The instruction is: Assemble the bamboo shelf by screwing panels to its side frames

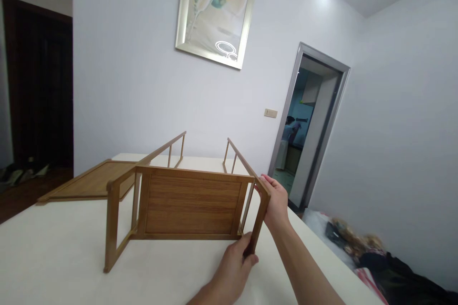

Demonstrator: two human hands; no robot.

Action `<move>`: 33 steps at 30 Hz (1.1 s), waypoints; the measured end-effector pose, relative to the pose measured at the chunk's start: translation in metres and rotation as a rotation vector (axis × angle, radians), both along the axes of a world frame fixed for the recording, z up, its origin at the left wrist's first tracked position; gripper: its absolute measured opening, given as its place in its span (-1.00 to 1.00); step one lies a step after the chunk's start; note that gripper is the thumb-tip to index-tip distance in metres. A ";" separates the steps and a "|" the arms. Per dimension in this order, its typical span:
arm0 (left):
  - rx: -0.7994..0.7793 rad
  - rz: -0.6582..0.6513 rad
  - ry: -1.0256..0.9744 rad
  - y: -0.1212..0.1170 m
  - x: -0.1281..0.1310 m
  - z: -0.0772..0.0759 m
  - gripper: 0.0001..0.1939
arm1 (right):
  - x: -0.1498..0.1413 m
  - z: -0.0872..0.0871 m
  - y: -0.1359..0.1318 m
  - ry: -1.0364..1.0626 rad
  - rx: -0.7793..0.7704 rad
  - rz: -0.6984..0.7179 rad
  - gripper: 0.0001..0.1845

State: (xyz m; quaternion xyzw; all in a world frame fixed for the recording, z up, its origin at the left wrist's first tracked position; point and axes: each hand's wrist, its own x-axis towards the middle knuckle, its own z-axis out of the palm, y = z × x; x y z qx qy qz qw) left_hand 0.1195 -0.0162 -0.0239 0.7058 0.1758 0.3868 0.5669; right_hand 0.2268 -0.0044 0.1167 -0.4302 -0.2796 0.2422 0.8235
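A bamboo shelf frame [191,205] lies tipped on the white table [53,252], its slatted panel facing me and its side rails pointing away. My left hand [234,262] is closed around the lower end of the frame's right leg [259,221]. My right hand [276,200] grips the upper corner of that same right side piece, fingers wrapped over the edge. A separate flat bamboo shelf board [89,182] lies on the table to the left, behind the frame's left leg [111,224].
A framed picture [214,12] hangs on the wall behind the table. An open doorway [304,128] at the right shows a person in another room. Bags and dark cloth [375,257] lie low at the right. A dark doorway [39,90] is at far left.
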 end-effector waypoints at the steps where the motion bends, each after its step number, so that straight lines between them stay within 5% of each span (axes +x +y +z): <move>1: 0.000 -0.002 -0.002 0.000 0.000 0.000 -0.62 | 0.000 0.000 0.000 0.016 -0.001 0.008 -0.57; 33: -0.112 -0.077 -0.036 0.003 0.005 -0.011 -0.59 | 0.011 -0.006 -0.005 0.009 0.100 0.126 -0.74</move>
